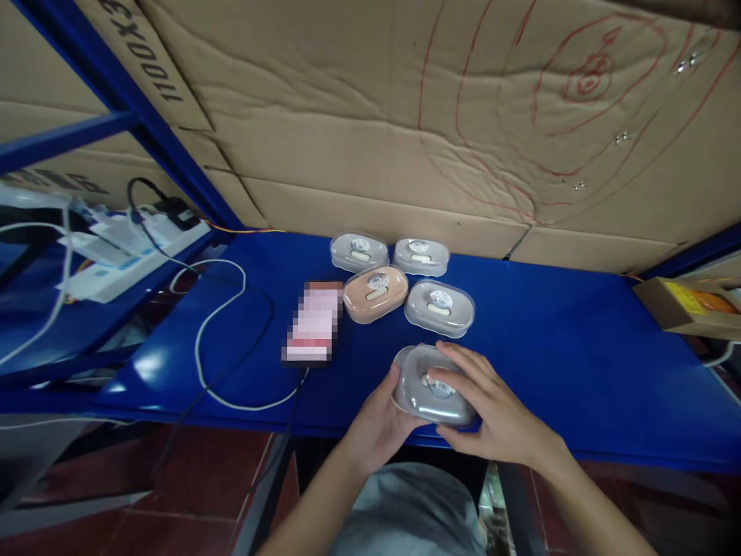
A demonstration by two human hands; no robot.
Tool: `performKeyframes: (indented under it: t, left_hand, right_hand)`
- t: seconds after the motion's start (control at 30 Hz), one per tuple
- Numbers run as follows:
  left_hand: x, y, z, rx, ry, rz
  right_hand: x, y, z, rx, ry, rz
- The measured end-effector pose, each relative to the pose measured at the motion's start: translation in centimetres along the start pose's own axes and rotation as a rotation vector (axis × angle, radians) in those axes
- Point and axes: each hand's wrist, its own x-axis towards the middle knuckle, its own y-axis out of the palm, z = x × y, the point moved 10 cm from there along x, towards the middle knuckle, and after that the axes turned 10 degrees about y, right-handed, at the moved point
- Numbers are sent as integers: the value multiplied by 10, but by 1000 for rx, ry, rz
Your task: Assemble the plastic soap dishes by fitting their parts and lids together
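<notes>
A grey oval case with a clear plastic cover (414, 394) is held between my two hands at the near edge of the blue table. My left hand (376, 425) grips its left end, with the thumb along the side and the other fingers hidden beneath. My right hand (492, 409) is closed around the right end, its fingers over the top near a round label. Beyond them sit similar cases: a peach one (370, 289), a grey one (457, 309) to its right, and two more grey ones (356, 262) (431, 266) at the back.
A phone (316, 320) with a blurred screen lies left of the cases, a cable at its near end. A white power strip (109, 274) with plugs and cords is at the left. Cardboard (347, 116) stands behind the blue table (549, 347). An open carton (683, 305) is at the right.
</notes>
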Motion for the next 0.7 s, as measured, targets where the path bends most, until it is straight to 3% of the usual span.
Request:
performKeyframes:
  t: [0.17,0.47,0.7]
  left_hand:
    - [0,-6,-3,70,55,-60]
    - [2,-4,-7,145,82,-74]
    - [-1,1,-2,286,94,-19]
  right_hand:
    - [-3,6,-8,9,20,-55]
    - [-6,14,-25,75,123,-11]
    - [-14,9,-24,32,97,-36]
